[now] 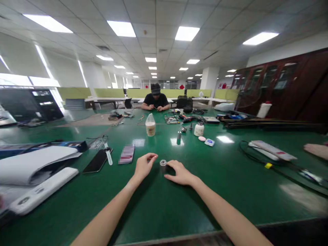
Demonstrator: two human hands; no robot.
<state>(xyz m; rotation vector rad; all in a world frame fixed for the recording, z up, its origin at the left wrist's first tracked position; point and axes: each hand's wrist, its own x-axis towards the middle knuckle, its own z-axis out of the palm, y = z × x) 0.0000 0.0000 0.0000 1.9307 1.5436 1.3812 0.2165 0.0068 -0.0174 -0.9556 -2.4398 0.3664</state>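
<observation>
A small dark cylinder with a silver top (163,165) stands upright on the green table (164,205) in front of me. My right hand (180,172) rests on the table just right of it, fingers curled round its side and touching it. My left hand (144,165) hovers just left of the cylinder, fingertips pinched together; whether they hold anything is too small to see.
A black phone (97,161), a white strip (109,157) and a blurred card (126,154) lie to the left. Papers and a white device (38,191) fill the left edge. Bottles and jars (199,129) stand further back. Cables and a power strip (273,150) lie right. A person sits opposite.
</observation>
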